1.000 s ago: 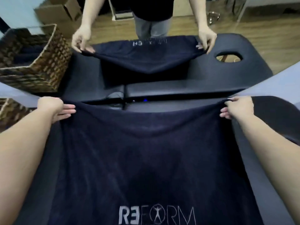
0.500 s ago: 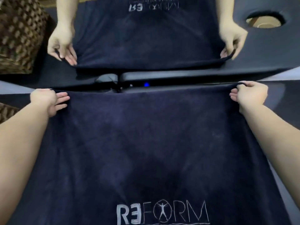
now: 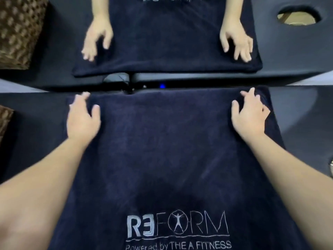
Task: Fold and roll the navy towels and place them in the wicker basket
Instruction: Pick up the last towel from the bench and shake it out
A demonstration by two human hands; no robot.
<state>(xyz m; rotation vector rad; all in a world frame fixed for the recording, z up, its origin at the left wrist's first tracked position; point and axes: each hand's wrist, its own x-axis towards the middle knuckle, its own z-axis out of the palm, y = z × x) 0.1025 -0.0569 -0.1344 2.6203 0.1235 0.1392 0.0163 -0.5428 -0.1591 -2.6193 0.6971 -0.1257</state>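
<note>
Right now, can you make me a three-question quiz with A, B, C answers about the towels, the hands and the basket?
1. Where is the basket?
A. far left
B. far right
C. on the near towel

2. How many hands touch towels?
A. two
B. three
C. four

3. How does the near towel lie?
A. rolled up
B. spread flat
C. inside the basket

Answers:
1 A, it sits at the far left corner.
2 C, the left hand and right hand rest on the near towel, and another person's hands are on the far towel.
3 B, its logo shows fully, unrolled.
</note>
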